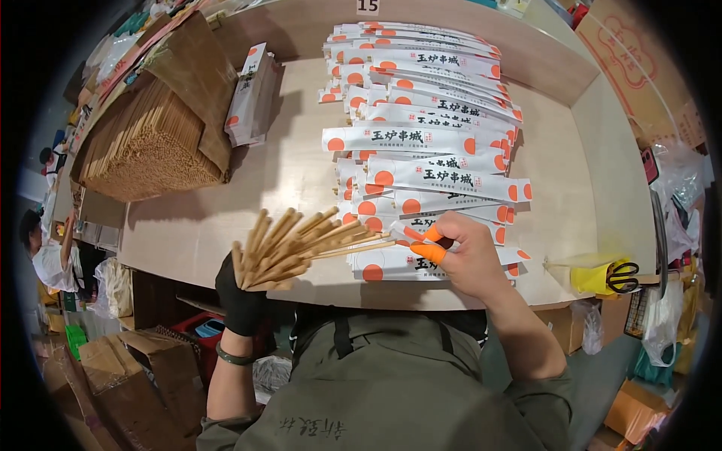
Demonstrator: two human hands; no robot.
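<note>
We're looking down at a light wooden table [226, 218] with a big fanned pile of white paper sleeves [425, 128] with orange dots. Our gloved left hand [239, 289] is gripping a bundle of wooden chopsticks [297, 240] at the near edge, while our right hand [462, 255], orange fingertip covers on, is pinching one sleeve [410, 231].

A pale wooden desk [226, 218] carries a spread of white orange-dotted paper sleeves [429, 143] just beyond the right hand [466, 255], with yellow-handled scissors [613, 276] to its right.
</note>
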